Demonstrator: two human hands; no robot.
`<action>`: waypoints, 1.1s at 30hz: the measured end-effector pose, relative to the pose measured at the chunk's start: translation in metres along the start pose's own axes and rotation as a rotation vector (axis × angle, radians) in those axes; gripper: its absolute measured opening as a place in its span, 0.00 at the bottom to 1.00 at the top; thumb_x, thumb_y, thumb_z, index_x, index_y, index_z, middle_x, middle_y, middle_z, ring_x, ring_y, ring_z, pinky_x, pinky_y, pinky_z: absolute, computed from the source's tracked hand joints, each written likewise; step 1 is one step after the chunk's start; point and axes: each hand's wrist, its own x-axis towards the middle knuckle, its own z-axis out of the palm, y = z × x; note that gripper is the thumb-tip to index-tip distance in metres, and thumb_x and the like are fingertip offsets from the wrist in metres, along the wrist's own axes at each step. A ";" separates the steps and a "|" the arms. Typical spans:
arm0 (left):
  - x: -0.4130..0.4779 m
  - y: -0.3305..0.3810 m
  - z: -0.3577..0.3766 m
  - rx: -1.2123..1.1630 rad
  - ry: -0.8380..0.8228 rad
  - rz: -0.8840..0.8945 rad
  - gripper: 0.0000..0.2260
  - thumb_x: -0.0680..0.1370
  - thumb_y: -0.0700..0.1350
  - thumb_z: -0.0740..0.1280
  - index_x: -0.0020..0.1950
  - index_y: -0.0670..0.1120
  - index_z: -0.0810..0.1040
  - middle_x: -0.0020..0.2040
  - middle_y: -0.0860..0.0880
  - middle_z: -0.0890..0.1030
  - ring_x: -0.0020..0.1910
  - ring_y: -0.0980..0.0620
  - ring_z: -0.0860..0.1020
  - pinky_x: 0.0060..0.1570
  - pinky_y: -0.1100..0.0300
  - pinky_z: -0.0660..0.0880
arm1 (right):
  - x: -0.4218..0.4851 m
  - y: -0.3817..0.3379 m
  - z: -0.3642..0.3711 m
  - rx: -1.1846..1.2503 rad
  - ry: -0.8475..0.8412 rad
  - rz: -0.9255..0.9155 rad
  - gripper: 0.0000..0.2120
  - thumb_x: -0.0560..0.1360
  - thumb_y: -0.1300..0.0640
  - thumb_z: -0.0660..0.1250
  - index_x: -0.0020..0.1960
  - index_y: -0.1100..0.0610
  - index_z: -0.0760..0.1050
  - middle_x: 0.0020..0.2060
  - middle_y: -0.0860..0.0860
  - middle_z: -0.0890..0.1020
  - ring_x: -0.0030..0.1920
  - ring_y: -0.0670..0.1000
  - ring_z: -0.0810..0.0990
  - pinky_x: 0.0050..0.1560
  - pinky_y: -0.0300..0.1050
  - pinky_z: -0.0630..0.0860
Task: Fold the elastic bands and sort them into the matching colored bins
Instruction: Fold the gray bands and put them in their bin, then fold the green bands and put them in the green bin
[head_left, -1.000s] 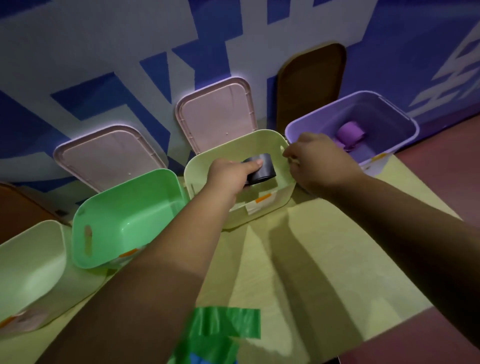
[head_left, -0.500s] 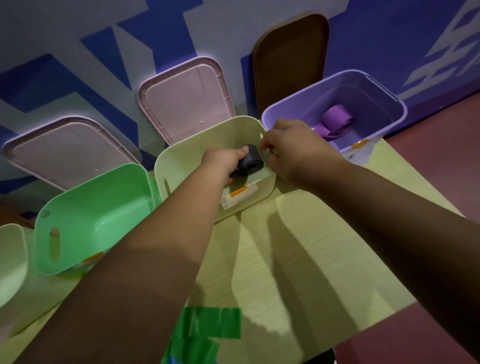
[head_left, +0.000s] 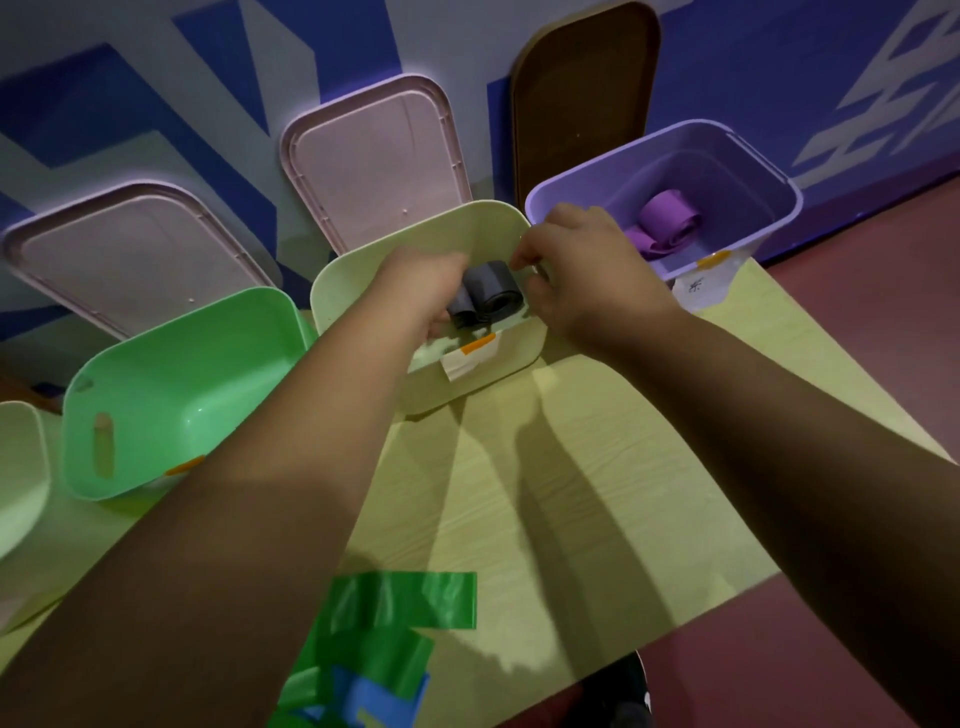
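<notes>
My left hand (head_left: 415, 291) reaches into the pale yellow bin (head_left: 353, 291) and grips a folded grey band (head_left: 491, 293) low inside it. My right hand (head_left: 582, 270) sits at the bin's right wall with its fingers curled over the rim, just beside the band. To the left stands a green bin (head_left: 171, 395) with nothing visible inside. A purple bin (head_left: 727, 150) at the right holds a folded purple band (head_left: 665, 218). An unfolded green band (head_left: 395, 608) and a blue band (head_left: 374, 696) lie on the table near me.
The bins line the far side of the yellow table (head_left: 597, 467), against a blue and white wall. Two pink lids (head_left: 374, 161) (head_left: 130, 249) and a brown lid (head_left: 582, 93) lean on that wall. Another pale bin (head_left: 21, 467) shows at the far left edge.
My left hand has lowered the grey band from above the rim down into the pale yellow bin. My right hand stayed at the bin's right wall.
</notes>
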 end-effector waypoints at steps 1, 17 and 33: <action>-0.014 -0.001 -0.009 -0.007 0.011 0.029 0.08 0.81 0.50 0.68 0.47 0.46 0.78 0.48 0.43 0.83 0.49 0.41 0.84 0.50 0.50 0.82 | -0.004 -0.006 0.001 0.030 0.019 -0.007 0.12 0.83 0.59 0.65 0.63 0.53 0.83 0.60 0.53 0.78 0.63 0.57 0.72 0.59 0.48 0.69; -0.212 -0.206 -0.132 -0.360 0.232 0.124 0.07 0.83 0.43 0.66 0.51 0.47 0.85 0.50 0.49 0.88 0.43 0.51 0.85 0.40 0.59 0.80 | -0.128 -0.161 0.066 0.462 -0.131 -0.144 0.09 0.78 0.60 0.69 0.54 0.52 0.86 0.49 0.46 0.85 0.45 0.41 0.76 0.47 0.34 0.70; -0.223 -0.423 -0.130 0.313 0.325 0.810 0.18 0.80 0.36 0.71 0.70 0.48 0.81 0.71 0.57 0.79 0.73 0.56 0.75 0.70 0.50 0.71 | -0.250 -0.204 0.252 0.195 -0.045 -0.303 0.15 0.75 0.53 0.65 0.60 0.54 0.79 0.55 0.53 0.79 0.52 0.58 0.76 0.58 0.57 0.74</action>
